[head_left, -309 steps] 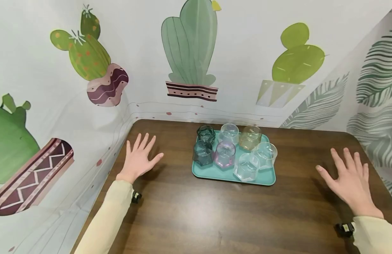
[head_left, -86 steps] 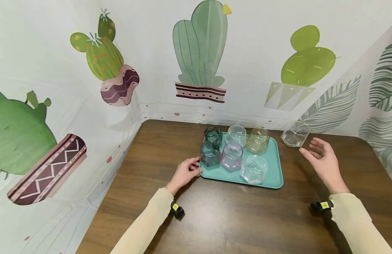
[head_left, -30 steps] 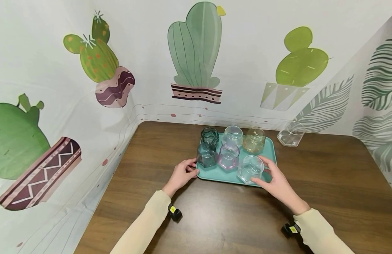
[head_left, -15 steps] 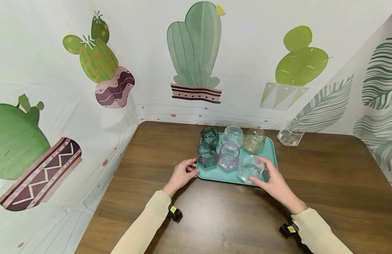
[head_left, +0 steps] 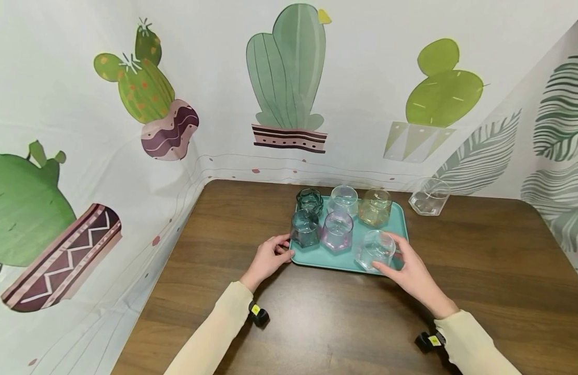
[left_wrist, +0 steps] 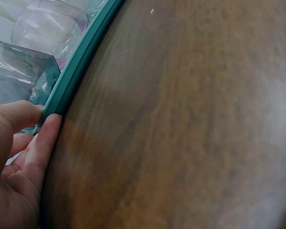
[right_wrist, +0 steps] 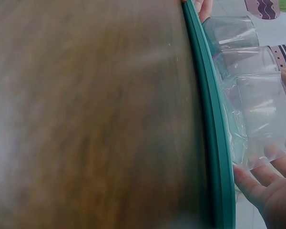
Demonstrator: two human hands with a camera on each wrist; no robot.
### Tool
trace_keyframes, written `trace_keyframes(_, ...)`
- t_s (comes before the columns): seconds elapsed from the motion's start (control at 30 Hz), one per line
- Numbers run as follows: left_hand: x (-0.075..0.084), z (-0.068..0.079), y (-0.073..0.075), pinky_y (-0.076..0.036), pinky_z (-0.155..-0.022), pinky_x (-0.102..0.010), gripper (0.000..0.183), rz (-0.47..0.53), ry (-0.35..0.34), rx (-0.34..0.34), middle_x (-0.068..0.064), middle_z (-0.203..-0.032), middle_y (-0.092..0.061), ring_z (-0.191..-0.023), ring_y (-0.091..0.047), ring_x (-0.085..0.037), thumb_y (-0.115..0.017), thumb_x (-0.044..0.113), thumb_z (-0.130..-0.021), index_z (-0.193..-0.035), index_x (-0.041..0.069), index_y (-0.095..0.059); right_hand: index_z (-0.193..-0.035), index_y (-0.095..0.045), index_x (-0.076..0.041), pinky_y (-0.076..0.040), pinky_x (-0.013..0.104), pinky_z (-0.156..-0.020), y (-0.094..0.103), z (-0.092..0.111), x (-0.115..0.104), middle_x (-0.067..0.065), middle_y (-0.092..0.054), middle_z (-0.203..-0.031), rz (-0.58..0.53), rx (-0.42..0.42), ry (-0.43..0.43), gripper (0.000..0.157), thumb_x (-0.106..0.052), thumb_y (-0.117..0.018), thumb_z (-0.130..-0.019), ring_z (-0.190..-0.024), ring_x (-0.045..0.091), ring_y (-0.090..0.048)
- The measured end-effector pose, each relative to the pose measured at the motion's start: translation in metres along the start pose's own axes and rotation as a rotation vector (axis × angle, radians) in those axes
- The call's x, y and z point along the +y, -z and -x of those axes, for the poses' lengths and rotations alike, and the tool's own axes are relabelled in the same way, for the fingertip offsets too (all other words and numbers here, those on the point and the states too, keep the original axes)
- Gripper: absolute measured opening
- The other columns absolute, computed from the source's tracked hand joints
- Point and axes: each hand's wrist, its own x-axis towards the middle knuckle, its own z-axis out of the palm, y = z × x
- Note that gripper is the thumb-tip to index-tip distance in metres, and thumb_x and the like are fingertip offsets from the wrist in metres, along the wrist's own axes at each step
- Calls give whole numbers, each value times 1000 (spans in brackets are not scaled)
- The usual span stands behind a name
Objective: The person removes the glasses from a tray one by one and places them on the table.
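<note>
My left hand (head_left: 267, 260) pinches the front left corner of a teal tray (head_left: 317, 256), thumb on the rim (left_wrist: 69, 78) in the left wrist view. With my right hand (head_left: 408, 268) I grip a clear faceted glass (head_left: 372, 250) at the tray's front right, thumb on its near side and fingers round its right side. In the right wrist view this glass (right_wrist: 262, 105) overlaps the tray just inside the rim. Several other glasses stand on the tray: a dark grey-blue one (head_left: 305, 229), a pinkish-purple one (head_left: 337, 232), a dark green one (head_left: 310, 202), a clear one (head_left: 343, 200) and an amber one (head_left: 375, 208).
Another clear glass (head_left: 428, 198) stands on the brown wooden table (head_left: 345, 323), behind and to the right of the tray, close to the back edge. A white cloth (head_left: 364, 104) printed with cacti hangs behind and at the left.
Both hands first lay apart on the table. A clear glass has left the tray for the table's back right. Just now the gripped glass has shifted slightly right with my right hand; the left stays put.
</note>
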Motion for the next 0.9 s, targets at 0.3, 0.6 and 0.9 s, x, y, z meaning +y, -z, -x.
trace_keyframes(0.3, -2, 0, 1, -63, -68, -27, 49, -15, -6, -8, -19, -108, -66, -83, -70, -23, -75, -1, -91, -137, -8, -62, -150, -46, -10, -38, 2, -95, 12, 10, 4, 14, -55, -144, -7, 57, 11, 75, -7, -85, -86, -121, -3, -50)
trace_keyframes(0.6, -1, 0, 3, -62, -69, -26, 48, -39, -16, -14, -17, -107, -66, -82, -68, -16, -75, 2, -92, -138, -7, -62, -149, -46, -2, -41, 4, -99, 30, 13, 10, 12, -55, -137, -74, 148, 65, 81, 12, -84, -78, -122, -4, -55)
trace_keyframes(0.9, -5, -2, 1, -62, -68, -28, 48, -46, -20, 7, -15, -105, -67, -82, -70, -24, -77, 1, -90, -135, -6, -64, -149, -45, 0, -41, 2, -95, 56, 17, 20, 7, -53, -137, -36, 210, 22, 78, 12, -81, -81, -118, -8, -54)
